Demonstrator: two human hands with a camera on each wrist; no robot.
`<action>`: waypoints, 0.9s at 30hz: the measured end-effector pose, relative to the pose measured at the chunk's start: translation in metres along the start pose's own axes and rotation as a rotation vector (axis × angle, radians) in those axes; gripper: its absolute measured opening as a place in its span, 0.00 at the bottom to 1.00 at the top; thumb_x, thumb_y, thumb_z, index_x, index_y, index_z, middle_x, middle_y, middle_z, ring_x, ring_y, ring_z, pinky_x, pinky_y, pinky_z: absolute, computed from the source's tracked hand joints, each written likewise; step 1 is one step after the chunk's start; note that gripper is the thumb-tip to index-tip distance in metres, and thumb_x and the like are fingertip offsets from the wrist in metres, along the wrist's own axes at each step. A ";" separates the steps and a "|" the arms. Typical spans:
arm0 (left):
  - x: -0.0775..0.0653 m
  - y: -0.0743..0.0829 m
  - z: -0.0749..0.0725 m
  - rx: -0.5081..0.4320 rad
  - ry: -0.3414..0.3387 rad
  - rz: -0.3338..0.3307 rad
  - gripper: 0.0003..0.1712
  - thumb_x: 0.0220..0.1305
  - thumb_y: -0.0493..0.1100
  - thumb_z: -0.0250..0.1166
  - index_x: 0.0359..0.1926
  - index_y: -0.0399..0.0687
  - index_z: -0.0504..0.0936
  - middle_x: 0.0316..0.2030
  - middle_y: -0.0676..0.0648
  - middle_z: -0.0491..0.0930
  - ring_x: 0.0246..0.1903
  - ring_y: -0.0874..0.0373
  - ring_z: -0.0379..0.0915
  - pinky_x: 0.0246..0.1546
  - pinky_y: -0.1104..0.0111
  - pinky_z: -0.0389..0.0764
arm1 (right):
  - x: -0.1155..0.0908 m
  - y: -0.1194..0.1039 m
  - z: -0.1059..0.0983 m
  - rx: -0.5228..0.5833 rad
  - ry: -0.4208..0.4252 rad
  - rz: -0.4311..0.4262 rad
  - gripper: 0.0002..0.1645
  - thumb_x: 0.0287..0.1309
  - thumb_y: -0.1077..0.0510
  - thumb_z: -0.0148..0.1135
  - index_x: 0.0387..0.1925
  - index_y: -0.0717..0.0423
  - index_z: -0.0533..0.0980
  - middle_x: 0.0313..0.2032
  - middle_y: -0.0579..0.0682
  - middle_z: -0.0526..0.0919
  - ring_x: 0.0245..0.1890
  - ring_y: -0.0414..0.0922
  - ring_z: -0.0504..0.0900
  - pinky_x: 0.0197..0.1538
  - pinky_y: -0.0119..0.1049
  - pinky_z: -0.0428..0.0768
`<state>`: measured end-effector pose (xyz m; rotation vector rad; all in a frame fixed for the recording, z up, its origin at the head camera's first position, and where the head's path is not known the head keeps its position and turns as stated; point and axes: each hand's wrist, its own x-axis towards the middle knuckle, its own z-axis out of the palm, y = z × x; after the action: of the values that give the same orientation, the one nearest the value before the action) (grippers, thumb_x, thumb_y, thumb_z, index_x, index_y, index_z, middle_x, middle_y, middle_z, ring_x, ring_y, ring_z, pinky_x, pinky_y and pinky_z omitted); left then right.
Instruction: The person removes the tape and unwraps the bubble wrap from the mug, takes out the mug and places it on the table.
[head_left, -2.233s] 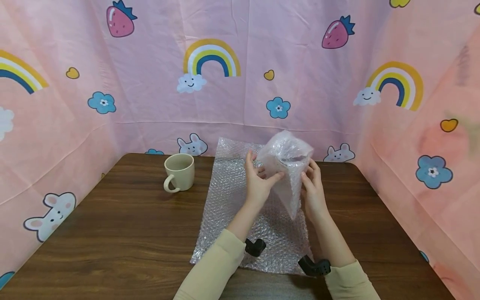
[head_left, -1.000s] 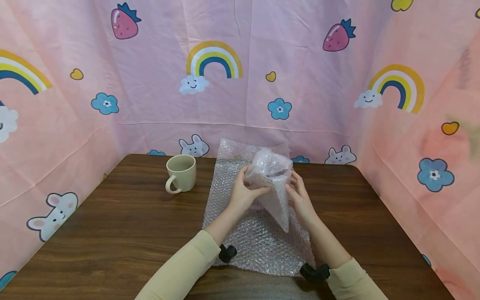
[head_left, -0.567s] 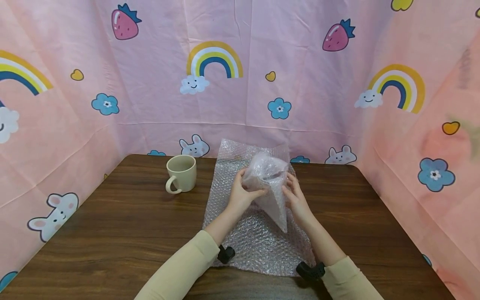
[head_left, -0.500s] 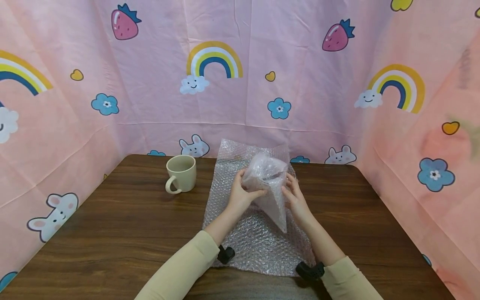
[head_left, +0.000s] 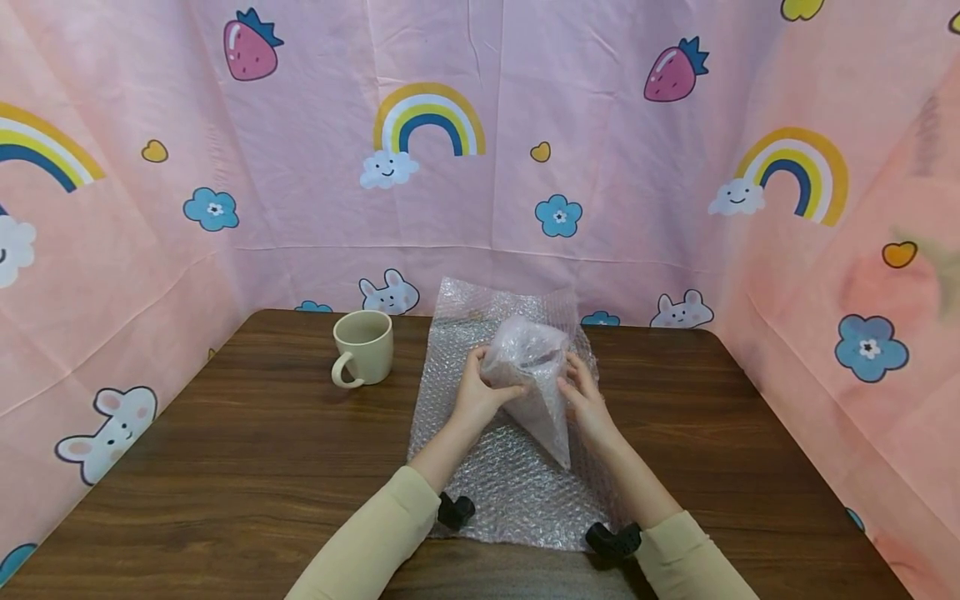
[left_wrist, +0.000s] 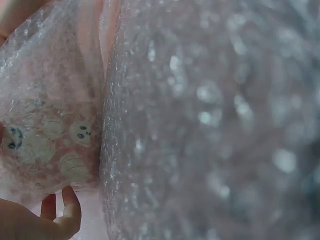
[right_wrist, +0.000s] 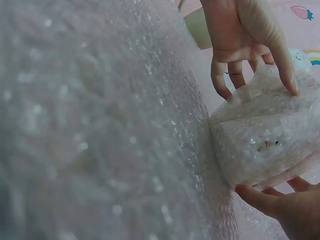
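Observation:
A bundle of bubble wrap (head_left: 531, 343) sits between my two hands, with a pointed flap hanging toward me. Through the wrap, the left wrist view shows a pink object printed with white cartoon figures (left_wrist: 75, 134); its full shape is hidden. My left hand (head_left: 476, 400) holds the bundle's left side, thumb in front and fingers behind. On the right side, my right hand (head_left: 591, 412) grips it with curled fingers. Beneath lies a flat bubble wrap sheet (head_left: 517, 500). In the right wrist view the bundle's base (right_wrist: 235, 170) is right at the sheet's surface.
A beige mug (head_left: 366, 346) stands left of the sheet, its handle toward the near left. The dark wooden table (head_left: 247, 467) is enclosed by pink printed cloth (head_left: 300, 108). A black wrist device (head_left: 613, 540) sits by each sleeve.
The bundle has come down and left toward the sheet, both hands moving with it. It sinks slightly further over the last half second. The mug stays in place.

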<state>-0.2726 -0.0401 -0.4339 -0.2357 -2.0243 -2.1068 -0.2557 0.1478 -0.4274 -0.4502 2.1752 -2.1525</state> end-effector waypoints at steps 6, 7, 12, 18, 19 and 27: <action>0.004 -0.002 -0.003 0.032 -0.029 -0.025 0.50 0.41 0.32 0.78 0.65 0.50 0.61 0.60 0.44 0.67 0.57 0.45 0.66 0.54 0.55 0.71 | 0.003 0.002 -0.001 0.001 -0.011 0.007 0.34 0.74 0.53 0.42 0.74 0.51 0.43 0.69 0.64 0.47 0.65 0.62 0.55 0.61 0.65 0.59; 0.005 -0.002 -0.004 0.050 -0.038 -0.024 0.52 0.42 0.33 0.79 0.67 0.51 0.60 0.62 0.44 0.66 0.58 0.45 0.64 0.54 0.54 0.72 | 0.004 0.002 -0.001 0.001 -0.011 0.010 0.34 0.74 0.53 0.43 0.74 0.50 0.44 0.69 0.63 0.47 0.65 0.62 0.55 0.61 0.65 0.59; 0.009 0.000 -0.007 0.172 -0.083 -0.005 0.59 0.43 0.38 0.79 0.73 0.56 0.55 0.69 0.42 0.56 0.64 0.40 0.56 0.54 0.48 0.70 | 0.005 0.004 -0.004 -0.026 -0.013 0.026 0.34 0.74 0.52 0.44 0.73 0.50 0.45 0.69 0.63 0.48 0.66 0.62 0.54 0.61 0.66 0.57; 0.011 0.002 -0.007 0.231 -0.124 -0.007 0.60 0.44 0.39 0.79 0.74 0.57 0.52 0.70 0.41 0.53 0.67 0.39 0.51 0.60 0.45 0.61 | 0.005 0.004 -0.006 -0.070 -0.029 0.020 0.34 0.75 0.52 0.43 0.74 0.51 0.44 0.69 0.64 0.48 0.65 0.63 0.56 0.60 0.64 0.61; 0.011 0.002 -0.007 0.245 -0.130 -0.009 0.61 0.44 0.40 0.80 0.74 0.57 0.51 0.70 0.41 0.53 0.67 0.40 0.50 0.61 0.45 0.59 | 0.005 0.004 -0.006 -0.082 -0.029 0.016 0.33 0.75 0.52 0.43 0.74 0.50 0.45 0.69 0.64 0.49 0.65 0.63 0.57 0.60 0.64 0.61; 0.012 -0.003 -0.006 0.305 -0.142 -0.026 0.61 0.45 0.47 0.80 0.74 0.58 0.50 0.72 0.42 0.51 0.69 0.41 0.47 0.63 0.44 0.55 | 0.005 0.004 -0.010 -0.205 -0.026 0.000 0.33 0.74 0.52 0.44 0.74 0.52 0.46 0.69 0.65 0.52 0.66 0.63 0.56 0.61 0.63 0.61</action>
<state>-0.2846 -0.0464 -0.4344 -0.3161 -2.4068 -1.8067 -0.2632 0.1568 -0.4300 -0.4853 2.3912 -1.9200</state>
